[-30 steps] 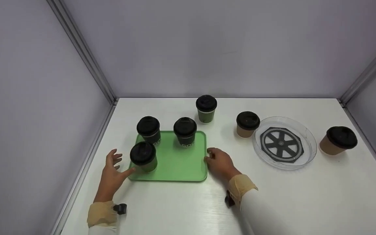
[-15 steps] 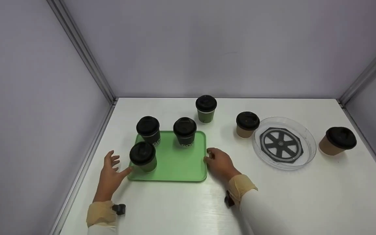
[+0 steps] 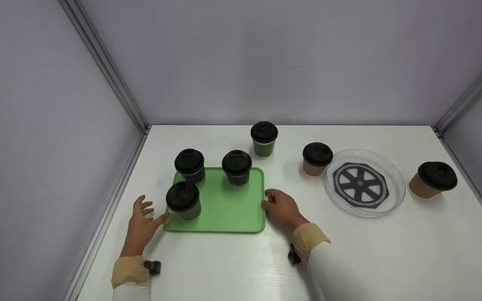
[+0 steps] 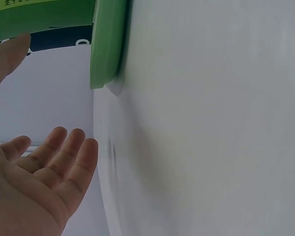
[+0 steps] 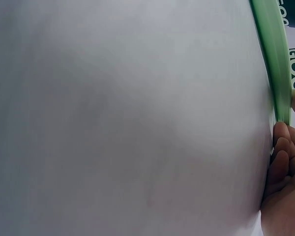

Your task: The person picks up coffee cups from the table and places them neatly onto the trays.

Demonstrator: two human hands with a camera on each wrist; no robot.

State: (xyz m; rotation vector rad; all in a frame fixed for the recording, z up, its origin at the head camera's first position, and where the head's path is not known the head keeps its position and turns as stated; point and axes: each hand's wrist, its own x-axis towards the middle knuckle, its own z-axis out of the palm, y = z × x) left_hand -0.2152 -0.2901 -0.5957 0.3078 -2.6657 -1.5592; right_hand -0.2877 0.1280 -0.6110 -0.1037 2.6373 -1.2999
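Observation:
A green tray (image 3: 224, 213) lies on the white table, bearing three black-lidded paper coffee cups. One green cup (image 3: 188, 205) stands at its front left, a dark cup (image 3: 193, 167) at the back left and another dark cup (image 3: 238, 169) at the back middle. My right hand (image 3: 283, 209) pinches the tray's right rim, thumb on top and fingers curled below, as the right wrist view shows. Beside the left rim, my left hand (image 3: 141, 225) has its fingers spread and holds nothing. Its thumb overlaps the green cup in the left wrist view.
Behind the tray is a green cup (image 3: 264, 140) with a black lid. To the right, two brown cups (image 3: 314, 167) flank a clear round dish (image 3: 333, 196) with a dark wheel-like pattern. Grey walls (image 3: 287, 62) enclose the table at the back and sides.
My left hand has shifted slightly left, its thumb drawing back from the front green cup. The right hand, tray and cups stay where they were.

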